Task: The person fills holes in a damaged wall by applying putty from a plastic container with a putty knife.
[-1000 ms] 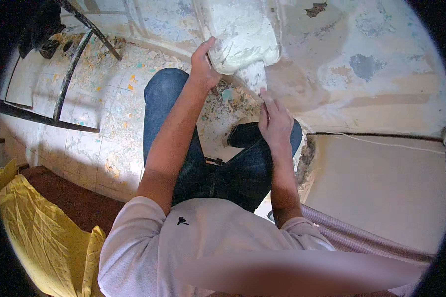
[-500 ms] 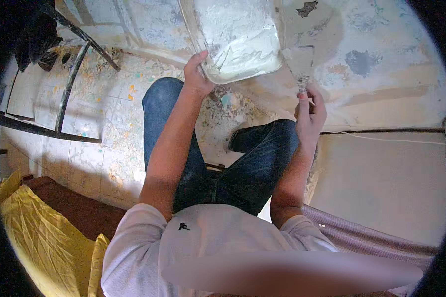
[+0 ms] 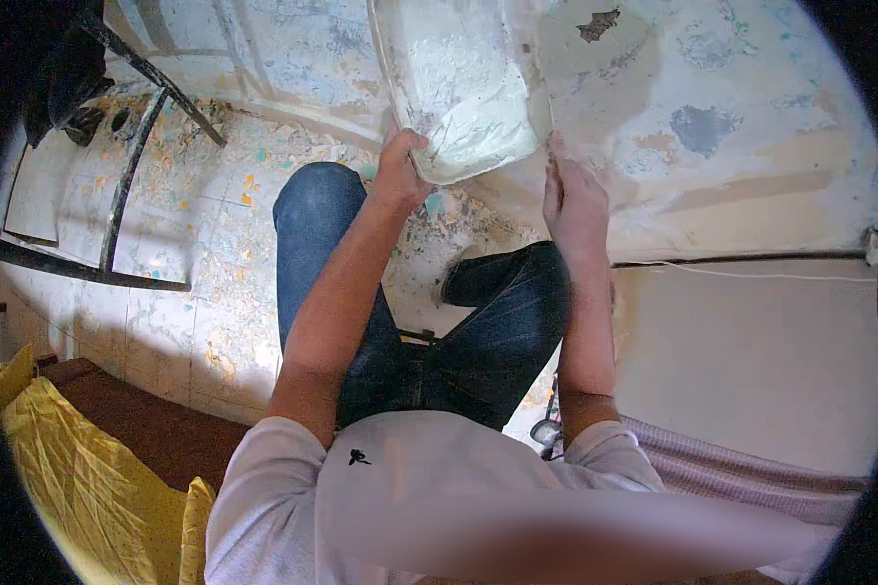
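The tray [image 3: 444, 181], clear-walled and carrying white paste [image 3: 488, 127] heaped toward its near end, is held up beyond the knees, in front of the patched wall [image 3: 741, 68] and above the littered floor [image 3: 161, 317]. The left hand [image 3: 401, 174] has its grip pinching the tray's near left corner, thumb toward the inside. The right hand [image 3: 580, 200] is at the tray's right edge, fingers drawn close together; whether that grip pinches a slim tool or only meets the rim cannot be told, the fingertips being blurred. In this inspector's judgement, the step in hand is working the paste at the tray's edge. The next move would call for a firm left grip, a level tray and a controlled right hand, so that no paste spills.
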Available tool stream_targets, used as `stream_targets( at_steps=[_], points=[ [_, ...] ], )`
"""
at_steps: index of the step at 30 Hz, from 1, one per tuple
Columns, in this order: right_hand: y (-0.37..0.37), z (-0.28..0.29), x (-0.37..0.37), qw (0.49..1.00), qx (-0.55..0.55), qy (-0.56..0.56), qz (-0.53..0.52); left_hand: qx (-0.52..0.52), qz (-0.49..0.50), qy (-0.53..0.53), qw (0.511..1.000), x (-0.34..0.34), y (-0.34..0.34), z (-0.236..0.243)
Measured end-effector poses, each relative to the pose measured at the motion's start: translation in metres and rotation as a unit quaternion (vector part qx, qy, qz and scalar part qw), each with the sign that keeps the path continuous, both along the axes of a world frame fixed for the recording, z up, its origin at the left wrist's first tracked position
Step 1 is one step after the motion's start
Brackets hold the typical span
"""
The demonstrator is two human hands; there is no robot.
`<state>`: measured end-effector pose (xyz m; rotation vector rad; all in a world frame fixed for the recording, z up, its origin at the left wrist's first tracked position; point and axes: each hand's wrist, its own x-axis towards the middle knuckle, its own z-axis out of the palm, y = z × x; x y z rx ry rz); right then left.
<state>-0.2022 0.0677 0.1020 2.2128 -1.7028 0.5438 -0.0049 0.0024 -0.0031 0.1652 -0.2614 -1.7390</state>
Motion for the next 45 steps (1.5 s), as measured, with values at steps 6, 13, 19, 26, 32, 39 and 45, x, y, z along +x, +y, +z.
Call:
stream_targets(
  at_steps=[6, 13, 19, 26, 32, 39, 45],
  points=[
    [0.009, 0.000, -0.007, 0.994, 0.023, -0.099, 0.041, 0.042, -0.025, -0.017, 0.999, -0.006, 0.003, -0.001],
    [0.005, 0.033, -0.001, 0.886, 0.038, -0.462, 0.006, 0.022, -0.050, -0.034, 0.998, -0.005, 0.011, 0.011],
    [-0.051, 0.029, -0.001, 0.816, -0.148, -0.515, 0.217, 0.005, -0.134, 0.044, 0.990, -0.013, 0.007, -0.010],
    [-0.071, 0.066, 0.004, 0.663, -0.085, -0.624, 0.404, 0.089, -0.112, -0.074, 0.987, -0.012, 0.011, -0.024],
    [-0.078, 0.023, -0.006, 0.608, -0.005, -0.703, 0.370, 0.058, -0.076, -0.191, 0.977, -0.030, 0.000, -0.080],
    [-0.058, 0.016, -0.017, 0.617, -0.065, -0.675, 0.400, 0.152, -0.112, -0.083, 0.979, -0.029, 0.022, -0.016],
    [-0.071, -0.016, -0.010, 0.667, -0.087, -0.713, 0.198, 0.144, -0.112, -0.082, 0.980, -0.029, 0.030, -0.006]
  ],
)
